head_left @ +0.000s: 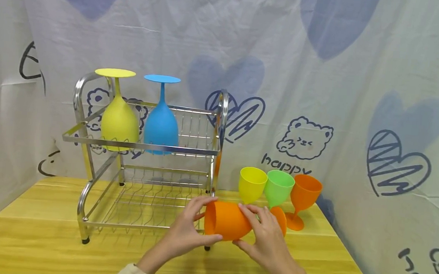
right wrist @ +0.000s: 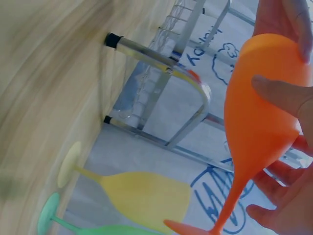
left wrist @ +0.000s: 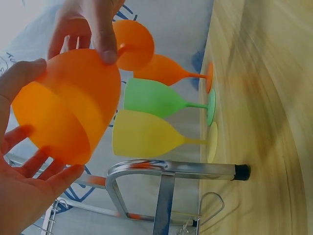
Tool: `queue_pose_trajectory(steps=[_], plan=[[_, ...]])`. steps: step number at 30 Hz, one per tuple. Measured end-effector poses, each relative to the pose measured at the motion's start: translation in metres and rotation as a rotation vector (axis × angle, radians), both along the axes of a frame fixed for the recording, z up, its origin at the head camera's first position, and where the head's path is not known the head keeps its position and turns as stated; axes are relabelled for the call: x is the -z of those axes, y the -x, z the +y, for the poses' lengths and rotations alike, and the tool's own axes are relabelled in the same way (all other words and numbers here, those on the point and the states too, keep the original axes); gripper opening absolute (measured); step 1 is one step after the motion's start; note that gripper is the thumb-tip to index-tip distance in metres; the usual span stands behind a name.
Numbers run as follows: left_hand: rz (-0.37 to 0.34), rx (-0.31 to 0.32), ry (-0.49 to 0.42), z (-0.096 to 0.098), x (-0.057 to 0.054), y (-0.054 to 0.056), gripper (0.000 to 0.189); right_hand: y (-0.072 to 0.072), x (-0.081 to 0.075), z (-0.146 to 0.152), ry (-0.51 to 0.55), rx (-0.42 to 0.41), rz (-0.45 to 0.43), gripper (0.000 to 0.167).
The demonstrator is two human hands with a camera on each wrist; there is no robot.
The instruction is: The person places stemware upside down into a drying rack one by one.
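An orange goblet (head_left: 228,220) lies sideways in the air between both hands, its mouth toward the left and its round foot (head_left: 278,220) toward the right. My left hand (head_left: 189,227) grips the bowl at the rim, thumb below and fingers above. Around the stem end of the bowl, my right hand (head_left: 267,239) holds it with thumb and fingers, as the right wrist view also shows. Behind the hands stand a yellow goblet (head_left: 252,184), a green goblet (head_left: 279,188) and a second orange goblet (head_left: 304,195), all upright on the table.
A two-tier metal dish rack (head_left: 141,146) stands at left on the wooden table (head_left: 42,230). Upside down on its upper tier are a yellow goblet (head_left: 120,120) and a blue goblet (head_left: 162,126). A patterned cloth (head_left: 247,36) hangs behind and beside the table.
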State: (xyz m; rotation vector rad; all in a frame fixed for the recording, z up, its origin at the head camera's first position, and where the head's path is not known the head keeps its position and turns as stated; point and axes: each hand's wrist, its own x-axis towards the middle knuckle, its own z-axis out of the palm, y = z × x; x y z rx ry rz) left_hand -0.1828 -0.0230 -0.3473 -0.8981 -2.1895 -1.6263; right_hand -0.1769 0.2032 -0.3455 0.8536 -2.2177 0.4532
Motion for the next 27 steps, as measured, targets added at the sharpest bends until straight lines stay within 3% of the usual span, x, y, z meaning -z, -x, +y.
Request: queue_pose_trajectory(steps=[6, 10, 16, 17, 19, 21, 24, 27], plan=[[-0.067, -0.029, -0.108, -0.001, -0.006, -0.001, 0.071, -0.005, -0.007, -0.001, 0.051, -0.049, 0.101, 0.081], [-0.076, -0.076, -0.176, -0.003, -0.011, 0.0, 0.072, -0.009, -0.009, -0.001, 0.118, -0.102, 0.153, 0.051], [-0.08, -0.073, -0.287, -0.007, -0.017, 0.001, 0.071, -0.012, -0.007, 0.0, 0.205, -0.074, 0.14, 0.039], [-0.098, -0.059, -0.313, -0.008, -0.018, 0.001, 0.071, -0.013, -0.007, 0.0, 0.229, -0.062, 0.101, 0.041], [-0.141, -0.025, -0.365, -0.008, -0.02, -0.001, 0.071, -0.014, -0.009, -0.001, 0.317, -0.056, -0.059, 0.047], [-0.191, 0.021, -0.419, -0.008, -0.021, -0.003, 0.07, -0.016, -0.014, -0.002, 0.471, -0.094, -0.326, 0.046], [-0.258, 0.092, -0.472, -0.006, -0.022, -0.005, 0.07, -0.017, -0.026, -0.003, 0.789, -0.205, -0.72, 0.048], [-0.292, 0.146, -0.498, -0.003, -0.023, -0.008, 0.071, -0.016, -0.037, -0.004, 1.023, -0.339, -0.94, 0.05]])
